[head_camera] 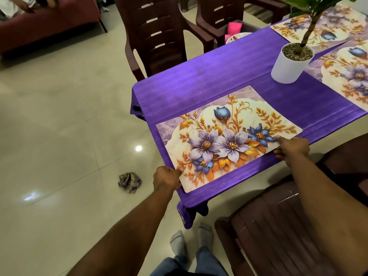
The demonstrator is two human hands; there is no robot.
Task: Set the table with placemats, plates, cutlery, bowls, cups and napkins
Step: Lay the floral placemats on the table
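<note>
Down at the bottom, two socked feet [191, 244] on the pale tiled floor [59, 116], with a brown chair [278, 236] just to the right. Both arms reach forward. The left hand [167, 179] grips the near left corner of the floral placemat [229, 136], fingers curled round its edge. The right hand [292, 148] pinches the near right edge of that same placemat, thumb under, one finger stretched along the top. The hands are well apart, one at each end of the mat's near side. The placemat lies flat on the desk [209, 76], on a purple cloth, close to the near corner. On the floor to the left, a crumpled rag [129, 182]. Further up the desk stands a white pot [288, 64] with a green plant. Beyond it, two more floral placemats [350, 76] lie at the far right. Past the desk's far edge, two brown chairs [159, 36]; on one seat, a plate [237, 37] and something pink [233, 28].
</note>
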